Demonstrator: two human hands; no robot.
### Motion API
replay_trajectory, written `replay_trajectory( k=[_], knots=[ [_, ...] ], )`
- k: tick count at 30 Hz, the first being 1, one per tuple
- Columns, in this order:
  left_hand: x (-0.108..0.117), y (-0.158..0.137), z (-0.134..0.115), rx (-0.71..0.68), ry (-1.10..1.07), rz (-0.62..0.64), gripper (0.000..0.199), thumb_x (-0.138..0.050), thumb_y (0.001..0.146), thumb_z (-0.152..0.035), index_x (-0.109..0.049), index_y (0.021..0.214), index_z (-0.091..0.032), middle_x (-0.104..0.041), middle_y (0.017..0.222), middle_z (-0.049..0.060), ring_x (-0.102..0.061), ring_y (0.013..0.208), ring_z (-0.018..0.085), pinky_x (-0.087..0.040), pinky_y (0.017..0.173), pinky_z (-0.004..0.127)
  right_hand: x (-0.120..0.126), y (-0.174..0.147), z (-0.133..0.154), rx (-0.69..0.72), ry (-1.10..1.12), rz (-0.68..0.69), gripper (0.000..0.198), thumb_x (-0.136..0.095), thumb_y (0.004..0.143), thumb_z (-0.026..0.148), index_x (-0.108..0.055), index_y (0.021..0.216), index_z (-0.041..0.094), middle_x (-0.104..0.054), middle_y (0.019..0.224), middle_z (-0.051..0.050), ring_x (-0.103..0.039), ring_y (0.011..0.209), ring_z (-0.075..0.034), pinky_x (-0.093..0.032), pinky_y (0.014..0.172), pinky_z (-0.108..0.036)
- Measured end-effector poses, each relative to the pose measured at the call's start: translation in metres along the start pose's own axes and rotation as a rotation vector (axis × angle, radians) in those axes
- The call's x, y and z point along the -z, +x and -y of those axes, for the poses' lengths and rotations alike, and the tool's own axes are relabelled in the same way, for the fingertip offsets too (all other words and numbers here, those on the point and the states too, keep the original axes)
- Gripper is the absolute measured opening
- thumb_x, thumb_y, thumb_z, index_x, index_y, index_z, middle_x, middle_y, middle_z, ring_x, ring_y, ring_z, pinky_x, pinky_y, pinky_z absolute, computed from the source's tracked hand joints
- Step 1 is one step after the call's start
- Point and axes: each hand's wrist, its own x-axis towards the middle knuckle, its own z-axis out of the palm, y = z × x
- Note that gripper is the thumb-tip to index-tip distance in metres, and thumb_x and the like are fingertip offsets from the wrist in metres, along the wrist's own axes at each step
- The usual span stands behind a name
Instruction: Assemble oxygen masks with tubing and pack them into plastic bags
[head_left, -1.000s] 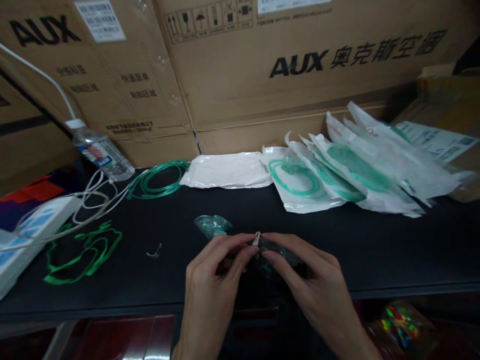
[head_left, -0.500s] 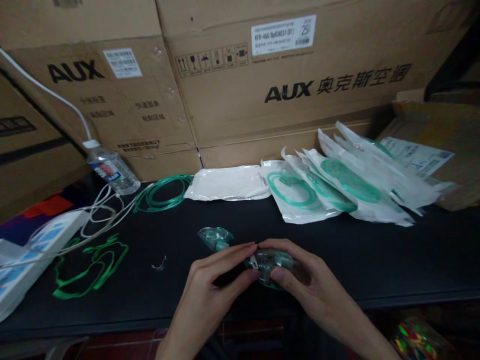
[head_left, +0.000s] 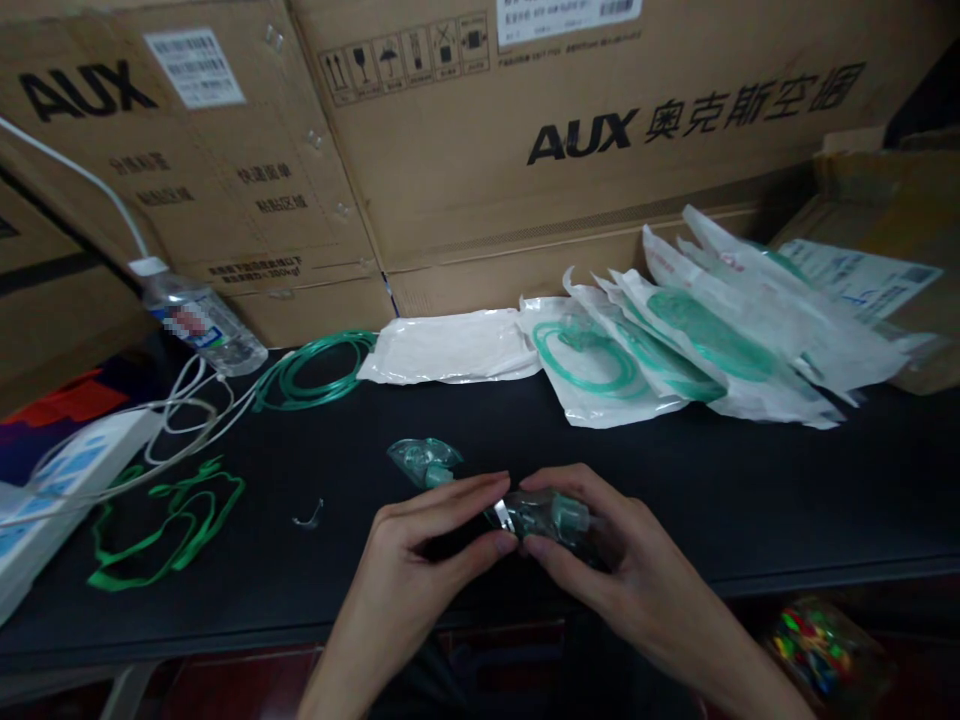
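A clear green oxygen mask [head_left: 536, 512] is between my two hands near the table's front edge. My left hand [head_left: 427, 545] is closed on its left end, thumb and fingertips at a small silver metal nose strip [head_left: 502, 514]. My right hand [head_left: 600, 540] grips the other side, with the thumb on the near edge and fingers curled over the far side. A pale green connector [head_left: 574, 514] sticks out toward my right palm. Just beyond my left fingers lies a second clear green mask [head_left: 425, 458], partly covered by that hand.
Green elastic straps [head_left: 169, 530] and a small clear piece [head_left: 308, 516] lie at left, near a white power strip [head_left: 90, 478]. Coiled green tubing [head_left: 315, 372], a bottle [head_left: 202, 318], a white packet [head_left: 450, 348] and several bagged masks [head_left: 600, 370] line the back before cardboard boxes [head_left: 450, 190].
The view has shifted slightly. My right thumb has slid left along the mask's near edge, closer to my left thumb. Both hands still hold the mask.
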Motion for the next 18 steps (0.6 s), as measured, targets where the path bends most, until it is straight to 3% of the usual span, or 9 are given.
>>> replay_trajectory(
  k=[4,7,11,18],
  knots=[
    [0.0,0.0,-0.002,-0.028,0.026,-0.017,0.037,-0.084,0.081,-0.018,-0.08,0.113,-0.036,-0.081,0.117,0.0,-0.077,0.109,0.023,-0.061,0.098,0.031,-0.002,-0.001,0.0,-0.001,-0.011,0.0,0.022,-0.067,0.094,0.026,-0.065,0.116,0.027,-0.078,0.096,0.001,-0.073,0.081,-0.017,-0.058,0.07,-0.025],
    [-0.001,-0.001,-0.002,-0.047,0.043,-0.068,0.036,-0.084,0.081,-0.018,-0.081,0.113,-0.034,-0.081,0.116,0.0,-0.078,0.107,0.022,-0.061,0.099,0.031,-0.003,-0.001,-0.001,0.046,-0.056,-0.035,0.025,-0.068,0.092,0.022,-0.064,0.116,0.027,-0.077,0.1,0.001,-0.074,0.086,-0.016,-0.058,0.077,-0.025],
    [-0.001,-0.003,-0.001,-0.056,0.012,-0.126,0.039,-0.082,0.082,-0.016,-0.079,0.118,-0.031,-0.08,0.119,0.001,-0.077,0.109,0.022,-0.06,0.102,0.033,-0.005,0.003,-0.006,0.159,-0.105,-0.101,0.031,-0.069,0.093,0.017,-0.063,0.121,0.029,-0.074,0.116,0.0,-0.072,0.106,-0.016,-0.057,0.095,-0.027],
    [0.004,-0.008,0.001,-0.069,-0.037,-0.189,0.034,-0.082,0.083,-0.021,-0.08,0.116,-0.027,-0.08,0.12,0.005,-0.074,0.115,0.025,-0.059,0.104,0.035,-0.021,0.006,-0.019,0.275,-0.368,-0.191,0.045,-0.067,0.094,0.017,-0.057,0.136,0.03,-0.059,0.146,-0.009,-0.056,0.137,-0.027,-0.051,0.113,-0.049]
  ],
)
